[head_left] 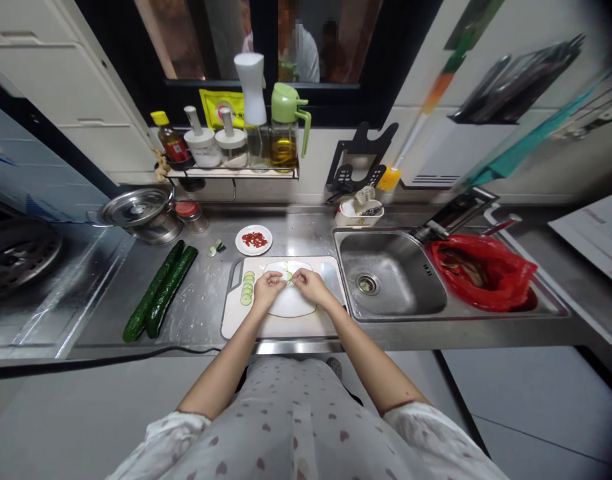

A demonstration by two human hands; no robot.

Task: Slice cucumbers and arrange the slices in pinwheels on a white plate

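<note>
My left hand (267, 287) and my right hand (310, 285) meet over a white plate (291, 303) that lies on a white cutting board (281, 323). Both hands have their fingers pinched together on cucumber slices (288, 275) at the plate's far rim. A short row of more cucumber slices (247, 288) lies on the board just left of my left hand. A knife blade (332, 273) rests on the board's right side.
Two whole cucumbers (161, 290) lie on the steel counter to the left. A small plate of red chilli (254, 240) sits behind the board. The sink (391, 280) is to the right, with a red bag (483, 270) beside it. A lidded pot (141, 213) and a bottle shelf (231, 170) stand at the back.
</note>
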